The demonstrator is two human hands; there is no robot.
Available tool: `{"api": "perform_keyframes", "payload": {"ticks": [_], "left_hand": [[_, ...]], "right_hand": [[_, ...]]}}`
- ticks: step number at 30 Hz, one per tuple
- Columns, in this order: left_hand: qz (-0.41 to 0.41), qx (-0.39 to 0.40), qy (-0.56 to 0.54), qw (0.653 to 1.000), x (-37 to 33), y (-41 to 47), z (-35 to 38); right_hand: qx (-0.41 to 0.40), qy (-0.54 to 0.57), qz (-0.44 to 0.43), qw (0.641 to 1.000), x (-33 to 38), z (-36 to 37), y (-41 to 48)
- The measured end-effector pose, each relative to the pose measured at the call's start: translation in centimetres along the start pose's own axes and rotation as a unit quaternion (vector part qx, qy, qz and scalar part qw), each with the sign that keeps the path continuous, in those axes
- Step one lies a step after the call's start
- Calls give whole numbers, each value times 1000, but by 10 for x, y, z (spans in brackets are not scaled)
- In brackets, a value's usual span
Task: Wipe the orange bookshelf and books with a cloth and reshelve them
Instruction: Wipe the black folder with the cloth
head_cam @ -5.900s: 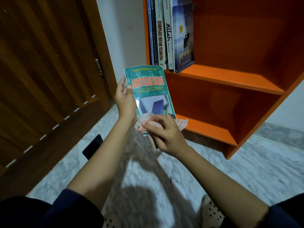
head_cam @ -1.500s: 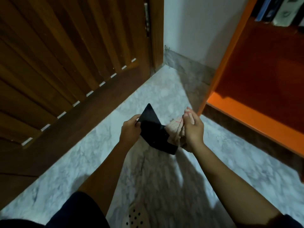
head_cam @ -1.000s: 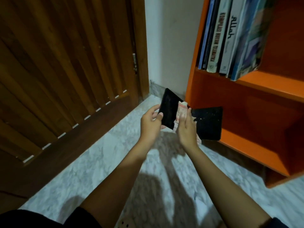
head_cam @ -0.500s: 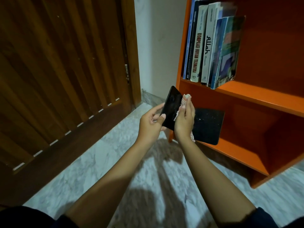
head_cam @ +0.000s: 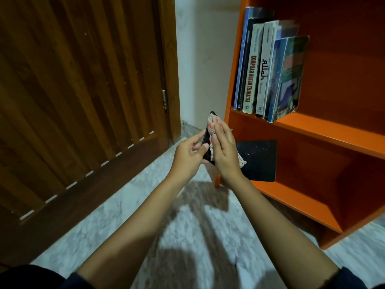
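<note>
Turned edge-on since a second ago, black book stands upright between both hands before the orange bookshelf, beside its lower shelf; other books line the shelf above. Left hand pinches the book's lower edge between thumb and fingers. Right hand, fingers straight, presses the cloth against the cover near its top corner. A clean wipe likely needs a firm pinch and full strokes to every edge. The speckled black panel behind, apparently the opened cover, looks due the same.

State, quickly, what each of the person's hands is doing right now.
Left hand: closed, gripping the thin black book.
Right hand: open, straight fingers pressing the cloth against that book.
</note>
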State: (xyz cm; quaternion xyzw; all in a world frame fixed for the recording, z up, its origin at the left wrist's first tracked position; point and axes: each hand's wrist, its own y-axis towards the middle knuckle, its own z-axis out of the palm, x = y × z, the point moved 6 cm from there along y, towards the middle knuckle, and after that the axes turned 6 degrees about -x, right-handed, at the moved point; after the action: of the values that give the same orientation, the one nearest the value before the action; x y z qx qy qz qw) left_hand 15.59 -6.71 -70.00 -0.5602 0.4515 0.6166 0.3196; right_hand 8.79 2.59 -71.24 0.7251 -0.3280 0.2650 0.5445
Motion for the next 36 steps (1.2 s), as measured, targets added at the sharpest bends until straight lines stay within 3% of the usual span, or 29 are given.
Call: {"api": "perform_keyframes", "payload": {"ticks": [17, 26, 36], "left_hand": [[-27, -71, -90, 993, 11, -6, -9], [-75, -109, -175, 975, 23, -7, -11], [-87, -150, -155, 973, 26, -5, -15]], "right_hand": [[81, 33, -38, 995, -1, 14, -19], [72, -3, -60, 996, -3, 7, -24], [123, -96, -92, 983, -6, -3, -30]]}}
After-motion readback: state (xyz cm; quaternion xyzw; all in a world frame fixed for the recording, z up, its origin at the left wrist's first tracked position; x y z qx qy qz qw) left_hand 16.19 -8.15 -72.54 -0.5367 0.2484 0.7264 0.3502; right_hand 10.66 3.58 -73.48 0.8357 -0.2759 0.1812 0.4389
